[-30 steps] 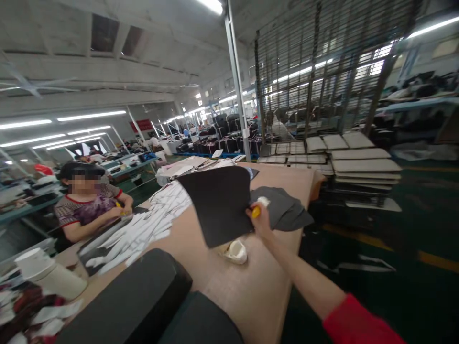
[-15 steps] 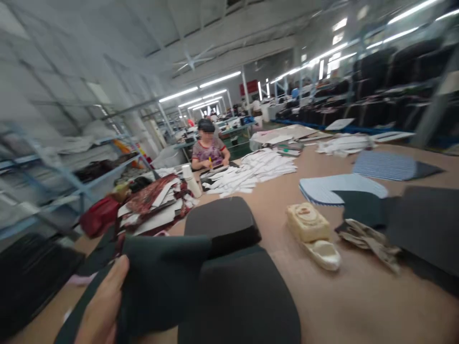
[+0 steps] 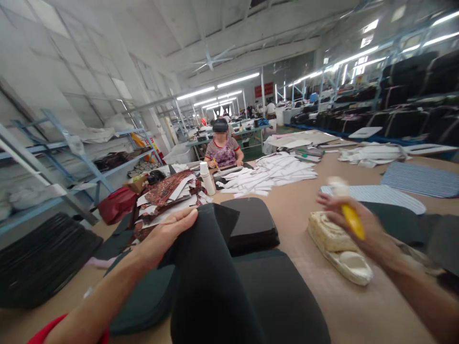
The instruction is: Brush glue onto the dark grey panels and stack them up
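My left hand pinches the upper edge of a dark green fabric panel, which hangs curved from the fingers over the table. In my right hand is a yellow-handled brush; its pale end is smeared by motion. Below that hand stands a cream-coloured, crusted block-like container with a small white dish at its near end. Beyond the held panel lies a stack of dark panels. Another dark piece lies nearer, and green panels lie under my left forearm.
Patterned red cloth scraps and a white bottle stand beyond my left hand. White strips spread toward a person seated across the table. Blue striped pieces lie right; a black bundle sits left.
My left hand has moved right and raised the green panel, which now hangs over the stacks. My right hand has come into view with the brush above the cream container. The view has shifted.
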A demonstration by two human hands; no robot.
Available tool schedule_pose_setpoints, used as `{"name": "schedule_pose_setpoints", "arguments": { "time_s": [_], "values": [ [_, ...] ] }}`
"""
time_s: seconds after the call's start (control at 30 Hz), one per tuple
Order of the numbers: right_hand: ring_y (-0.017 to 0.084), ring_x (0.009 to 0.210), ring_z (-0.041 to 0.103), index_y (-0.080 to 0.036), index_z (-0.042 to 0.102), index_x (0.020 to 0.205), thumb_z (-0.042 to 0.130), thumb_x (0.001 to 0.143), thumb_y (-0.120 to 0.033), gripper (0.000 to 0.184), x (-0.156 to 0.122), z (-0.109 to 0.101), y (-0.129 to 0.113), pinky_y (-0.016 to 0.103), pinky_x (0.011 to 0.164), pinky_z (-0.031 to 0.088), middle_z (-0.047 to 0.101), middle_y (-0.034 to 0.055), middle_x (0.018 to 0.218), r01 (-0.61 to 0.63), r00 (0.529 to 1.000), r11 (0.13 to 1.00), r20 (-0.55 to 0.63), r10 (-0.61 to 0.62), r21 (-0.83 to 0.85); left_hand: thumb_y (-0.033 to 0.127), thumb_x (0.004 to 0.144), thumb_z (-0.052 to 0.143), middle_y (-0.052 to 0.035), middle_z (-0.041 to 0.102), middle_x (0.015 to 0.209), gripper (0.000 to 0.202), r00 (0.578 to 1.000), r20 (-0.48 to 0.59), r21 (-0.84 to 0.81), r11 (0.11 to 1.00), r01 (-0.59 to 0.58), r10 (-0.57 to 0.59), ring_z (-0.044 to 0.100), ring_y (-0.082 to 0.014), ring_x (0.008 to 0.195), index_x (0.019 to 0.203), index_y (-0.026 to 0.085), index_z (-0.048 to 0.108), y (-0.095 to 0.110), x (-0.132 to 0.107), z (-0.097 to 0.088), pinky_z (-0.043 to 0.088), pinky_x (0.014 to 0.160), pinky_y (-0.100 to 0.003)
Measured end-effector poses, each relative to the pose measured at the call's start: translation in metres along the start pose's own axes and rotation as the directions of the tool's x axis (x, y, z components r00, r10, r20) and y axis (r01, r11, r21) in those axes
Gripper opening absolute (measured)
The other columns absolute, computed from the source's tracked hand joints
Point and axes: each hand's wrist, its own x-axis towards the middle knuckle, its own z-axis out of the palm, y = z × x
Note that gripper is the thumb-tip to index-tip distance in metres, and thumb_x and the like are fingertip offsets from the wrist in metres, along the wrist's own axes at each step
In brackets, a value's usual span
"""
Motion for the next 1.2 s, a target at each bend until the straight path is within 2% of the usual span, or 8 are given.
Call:
{"name": "schedule_pose_setpoints", "arguments": {
  "time_s": [0.1, 0.2, 0.3, 0.57, 0.77, 0.93, 1.07, 1.2],
  "values": [
    [0.021, 0.105, 0.058, -0.028, 0.051, 0.095, 0.07, 0.07, -0.05, 0.038, -0.019, 0.084, -0.017, 0.042, 0.097, 0.039, 0.057, 0.0066, 0.118, -0.238, 0.91, 0.909, 0.406, 0.085, 0.343, 0.044, 0.07, 0.071, -0.0056, 0.072, 0.09, 0.038, 0.991, 0.123, -0.007, 0.998, -0.057, 0.058, 0.067, -0.0222, 0.087, 0.099, 0.019, 0.068, 0.013, -0.002, -0.009, 0.055, 0.077, -0.028],
    [0.018, 0.089, 0.06, -0.028, 0.048, 0.095, 0.069, 0.07, -0.05, 0.039, -0.051, 0.161, -0.03, 0.035, 0.086, 0.046, 0.06, 0.0012, 0.095, -0.429, 0.861, 0.706, 0.491, 0.131, 0.564, 0.045, 0.073, 0.068, -0.0059, 0.072, 0.088, 0.039, 0.973, 0.207, -0.052, 0.994, -0.098, 0.107, 0.068, -0.0207, 0.081, 0.103, 0.019, 0.067, 0.017, -0.007, -0.023, 0.055, 0.077, -0.028],
    [0.016, 0.082, 0.058, -0.027, 0.046, 0.089, 0.072, 0.067, -0.042, 0.037, -0.078, 0.194, -0.041, 0.03, 0.079, 0.047, 0.058, -0.0025, 0.087, -0.468, 0.867, 0.67, 0.446, 0.223, 0.576, 0.047, 0.074, 0.065, -0.0049, 0.072, 0.085, 0.042, 0.954, 0.259, -0.048, 0.988, -0.145, 0.153, 0.067, -0.0198, 0.076, 0.105, 0.019, 0.066, 0.012, -0.008, -0.042, 0.055, 0.075, -0.029],
    [0.012, 0.066, 0.049, -0.024, 0.05, 0.087, 0.073, 0.067, -0.04, 0.035, -0.108, 0.124, -0.04, 0.022, 0.059, 0.041, 0.051, -0.004, 0.075, -0.348, 0.935, 0.936, 0.055, 0.351, -0.056, 0.049, 0.085, 0.047, -0.0012, 0.067, 0.102, 0.037, 0.91, 0.35, 0.494, 0.781, -0.381, 0.223, 0.06, -0.0197, 0.094, 0.108, 0.024, 0.062, -0.07, 0.003, -0.079, 0.045, 0.084, -0.025],
    [0.014, 0.063, 0.049, -0.023, 0.052, 0.082, 0.07, 0.065, -0.048, 0.035, -0.136, 0.08, -0.039, 0.024, 0.058, 0.042, 0.05, -0.0023, 0.072, -0.324, 0.933, 0.823, -0.015, 0.359, -0.467, 0.046, 0.091, 0.032, 0.0, 0.063, 0.08, 0.036, 0.806, 0.591, 0.532, 0.735, -0.42, 0.032, 0.059, -0.0172, 0.075, 0.09, 0.022, 0.059, -0.117, 0.029, -0.061, 0.041, 0.068, -0.024],
    [0.02, 0.074, 0.056, -0.022, 0.053, 0.083, 0.065, 0.063, -0.052, 0.037, -0.143, 0.081, 0.018, 0.03, 0.068, 0.046, 0.057, 0.0023, 0.08, -0.356, 0.916, 0.764, -0.037, 0.4, -0.539, 0.045, 0.087, 0.039, -0.0027, 0.062, 0.08, 0.034, 0.69, 0.716, 0.466, 0.806, -0.364, -0.102, 0.057, -0.0201, 0.079, 0.079, 0.019, 0.059, -0.166, 0.101, -0.019, 0.04, 0.075, -0.029],
    [0.022, 0.071, 0.058, -0.02, 0.056, 0.089, 0.057, 0.065, -0.051, 0.039, -0.15, 0.084, 0.071, 0.034, 0.066, 0.045, 0.06, 0.0057, 0.083, -0.375, 0.885, 0.635, -0.057, 0.462, -0.675, 0.047, 0.077, 0.054, -0.0098, 0.063, 0.108, 0.04, 0.737, 0.648, 0.495, 0.842, -0.214, -0.193, 0.056, -0.0258, 0.1, 0.101, 0.016, 0.061, -0.215, 0.143, -0.001, 0.04, 0.087, -0.032],
    [0.021, 0.064, 0.057, -0.02, 0.055, 0.111, 0.051, 0.073, -0.05, 0.048, -0.156, 0.072, 0.093, 0.032, 0.06, 0.043, 0.06, 0.0034, 0.075, -0.321, 0.873, 0.544, -0.019, 0.488, -0.776, 0.06, 0.076, 0.049, -0.0152, 0.057, 0.118, 0.075, 0.809, 0.52, 0.497, 0.867, -0.028, -0.272, 0.054, -0.0272, 0.106, 0.133, 0.013, 0.038, -0.247, 0.137, -0.022, 0.04, 0.089, -0.036]
  ]
}}
